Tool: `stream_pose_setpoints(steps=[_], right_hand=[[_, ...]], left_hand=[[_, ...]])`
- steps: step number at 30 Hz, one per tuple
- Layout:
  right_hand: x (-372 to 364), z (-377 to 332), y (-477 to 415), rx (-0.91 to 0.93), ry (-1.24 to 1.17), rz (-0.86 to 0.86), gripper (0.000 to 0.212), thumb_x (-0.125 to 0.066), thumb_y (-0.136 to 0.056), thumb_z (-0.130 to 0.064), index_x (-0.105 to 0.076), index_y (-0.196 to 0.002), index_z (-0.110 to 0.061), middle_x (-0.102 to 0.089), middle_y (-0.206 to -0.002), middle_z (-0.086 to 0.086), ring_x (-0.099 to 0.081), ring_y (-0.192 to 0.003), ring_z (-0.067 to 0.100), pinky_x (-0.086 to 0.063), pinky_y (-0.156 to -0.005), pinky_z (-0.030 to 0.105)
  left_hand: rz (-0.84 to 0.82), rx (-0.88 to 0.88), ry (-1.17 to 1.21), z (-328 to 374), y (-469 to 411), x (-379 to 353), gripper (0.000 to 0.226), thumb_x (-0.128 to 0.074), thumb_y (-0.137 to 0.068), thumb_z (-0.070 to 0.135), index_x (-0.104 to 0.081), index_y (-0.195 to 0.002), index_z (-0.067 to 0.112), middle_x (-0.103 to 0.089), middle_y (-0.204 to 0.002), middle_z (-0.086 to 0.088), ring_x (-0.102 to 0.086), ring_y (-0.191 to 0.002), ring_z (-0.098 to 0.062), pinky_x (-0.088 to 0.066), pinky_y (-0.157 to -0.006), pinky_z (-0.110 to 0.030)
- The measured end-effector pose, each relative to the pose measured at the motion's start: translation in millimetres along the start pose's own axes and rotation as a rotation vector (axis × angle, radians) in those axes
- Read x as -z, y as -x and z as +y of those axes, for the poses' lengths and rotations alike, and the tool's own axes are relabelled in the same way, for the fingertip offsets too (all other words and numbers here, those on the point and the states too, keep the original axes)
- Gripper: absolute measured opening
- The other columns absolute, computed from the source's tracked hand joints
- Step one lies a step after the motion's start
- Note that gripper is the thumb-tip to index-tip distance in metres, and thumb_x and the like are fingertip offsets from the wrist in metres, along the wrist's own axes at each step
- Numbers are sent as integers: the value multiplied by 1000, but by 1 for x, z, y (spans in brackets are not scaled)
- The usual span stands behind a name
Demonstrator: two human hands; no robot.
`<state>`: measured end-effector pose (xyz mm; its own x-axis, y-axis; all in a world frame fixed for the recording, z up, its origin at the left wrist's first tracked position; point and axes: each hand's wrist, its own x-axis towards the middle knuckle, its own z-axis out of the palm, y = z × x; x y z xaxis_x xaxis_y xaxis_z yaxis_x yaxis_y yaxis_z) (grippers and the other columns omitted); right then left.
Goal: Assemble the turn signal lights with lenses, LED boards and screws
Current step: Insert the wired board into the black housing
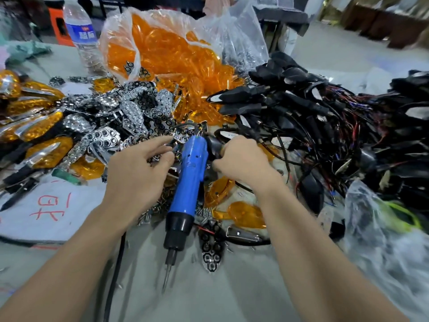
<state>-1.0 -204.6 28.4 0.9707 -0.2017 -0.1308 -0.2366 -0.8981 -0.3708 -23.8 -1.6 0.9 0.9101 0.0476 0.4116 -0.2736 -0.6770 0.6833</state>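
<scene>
Left hand (pixel 139 168) hovers loose-fingered over reflectors (pixel 102 138); right hand (pixel 241 161) grips a black housing (pixel 214 145) beside the screwdriver (pixel 190 177).

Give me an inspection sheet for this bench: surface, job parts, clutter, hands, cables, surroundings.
Surface: grey table; white sheet with red writing at left.
Job's things: orange lenses spill from a clear bag; chrome reflectors heaped left; black housings piled right; screws beside the blue screwdriver.
Clutter: water bottle, green cloth, crumpled plastic at right.
Hands: left hand over the reflectors, hold unclear; right hand grips a housing.
Cables: black cord runs to the near edge; red and black wires among the housings.
Surroundings: blurred floor, dark furniture beyond.
</scene>
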Motion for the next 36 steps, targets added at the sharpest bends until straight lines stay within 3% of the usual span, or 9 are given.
stream_pose_setpoints(steps=[4,6,8,11,15,21,27,31,36], right_hand=[[-5,-8,-3,-52,-16,31,16,-66,-92,-25,-62,-106,-17,-63,-89,2,-60,-80,25,-45,-73,35],[5,-2,0,-44,-130,177,7,-58,-96,-23,-63,-99,-20,-60,-82,0,-55,-71,22,-41,-72,35],[22,-1,5,14,-333,249,14,-53,-97,-20,-62,-86,-18,-60,-76,3,-57,-68,27,-44,-68,37],[41,-19,17,184,-752,17,26,-52,-97,-9,-55,-71,-9,-56,-66,11,-45,-48,20,-37,-46,29],[36,-40,33,205,-1108,-465,18,-48,-103,-5,-57,-89,3,-61,-60,11,-35,-36,11,-26,-37,20],[3,-42,42,-3,-1435,-711,13,-41,-108,-9,-48,-115,-1,-57,-68,16,-32,-32,6,-24,-32,17],[-17,-45,45,153,-1125,-616,26,-52,-105,-17,-66,-97,4,-72,-76,19,-67,-53,24,-56,-48,29],[-29,-52,39,228,-806,-92,41,-65,-90,-46,-70,-80,-7,-73,-68,1,-73,-62,24,-64,-64,52],[-46,-69,39,381,-561,181,30,-55,-92,-61,-68,-100,-35,-68,-72,-13,-64,-70,7,-50,-60,27]], left_hand=[[-21,-8,-15,-7,-1,4,31,-70,-96,32,-72,-126,41,-77,-106,20,-72,-67,-9,-44,-64,-13],[-7,-12,-3,-9,-1,4,29,-69,-96,34,-73,-124,41,-77,-104,21,-67,-62,3,-52,-64,-21],[-14,26,104,-10,-2,4,28,-71,-94,34,-75,-121,40,-76,-103,23,-68,-86,14,-59,-85,-27],[-58,182,453,-7,-6,6,26,-72,-89,38,-76,-114,40,-79,-102,20,-73,-100,2,-60,-92,-31],[-202,380,1036,-5,-16,10,31,-59,-102,21,-65,-132,14,-76,-123,-3,-70,-117,-20,-62,-83,-31],[-181,427,1083,-3,-23,15,40,-54,-100,0,-63,-135,17,-70,-103,-11,-68,-89,-25,-61,-73,-31],[-177,382,984,-3,-22,16,30,-59,-95,-5,-70,-112,18,-77,-100,-9,-69,-80,-19,-59,-64,-28],[-136,355,925,-7,-25,19,33,-62,-93,-7,-73,-102,23,-76,-90,-5,-68,-79,-18,-59,-61,-30],[-149,388,1016,-10,-29,25,36,-55,-93,-12,-71,-109,15,-75,-81,-3,-69,-66,-12,-55,-55,-26]])
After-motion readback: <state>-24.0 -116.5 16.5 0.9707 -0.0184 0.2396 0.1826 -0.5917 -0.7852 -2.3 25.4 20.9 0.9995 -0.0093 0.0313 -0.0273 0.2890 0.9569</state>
